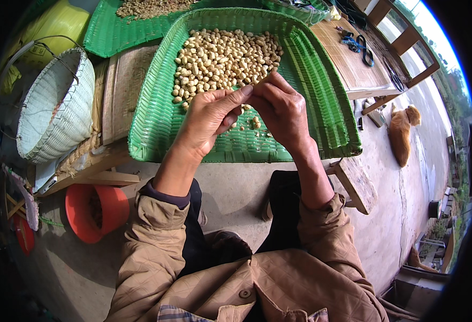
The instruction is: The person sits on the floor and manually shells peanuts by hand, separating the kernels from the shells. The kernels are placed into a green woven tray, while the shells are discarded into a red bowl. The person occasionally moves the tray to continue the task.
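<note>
A heap of unshelled peanuts (223, 60) lies in the far half of a green woven tray (320, 108). Over the tray's near half, my left hand (211, 116) and my right hand (278, 106) meet, thumbs and fingertips pinched together. Whatever is between the fingertips is too small or too hidden to make out. Below and between the hands, a few loose peanuts (256, 122) and small bits lie on the tray's weave. The wrists cross above its near edge.
A pale woven basket (54, 108) leans at the left, above a red bucket (117, 209) on the floor. Another green tray (111, 30) holds small pieces at the back. At right are a wooden stool (356, 185), a blue strap (354, 44) and a lying dog (401, 133).
</note>
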`<state>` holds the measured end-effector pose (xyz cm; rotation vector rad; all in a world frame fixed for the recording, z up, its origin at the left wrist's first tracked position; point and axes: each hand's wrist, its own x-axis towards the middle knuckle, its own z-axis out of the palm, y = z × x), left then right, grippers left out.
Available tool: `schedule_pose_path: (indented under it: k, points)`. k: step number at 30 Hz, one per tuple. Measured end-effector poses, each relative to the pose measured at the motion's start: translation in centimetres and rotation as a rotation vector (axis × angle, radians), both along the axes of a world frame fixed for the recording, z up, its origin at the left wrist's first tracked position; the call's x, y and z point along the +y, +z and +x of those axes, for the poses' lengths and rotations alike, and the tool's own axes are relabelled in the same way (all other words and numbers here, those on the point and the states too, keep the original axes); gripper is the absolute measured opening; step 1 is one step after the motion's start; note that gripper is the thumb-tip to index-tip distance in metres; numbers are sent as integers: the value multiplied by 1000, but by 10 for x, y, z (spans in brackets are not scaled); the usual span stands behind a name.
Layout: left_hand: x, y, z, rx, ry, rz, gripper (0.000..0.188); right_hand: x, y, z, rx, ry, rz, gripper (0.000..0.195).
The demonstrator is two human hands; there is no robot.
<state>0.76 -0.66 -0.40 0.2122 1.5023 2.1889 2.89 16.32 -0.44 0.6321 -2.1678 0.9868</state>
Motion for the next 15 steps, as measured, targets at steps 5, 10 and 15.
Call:
schedule_pose_path:
  k: [5,10,15]
  points:
    - [-6,-7,-7,-55,-58,83,21,1,-1,0,-72,33,-73,12]
    - [-3,3,-3,-115,-70,168,24,6,-6,-5,-149,116,-302,13]
    - [0,-6,-6,-110,-56,213,22,7,1,-3,-105,44,-182,15]
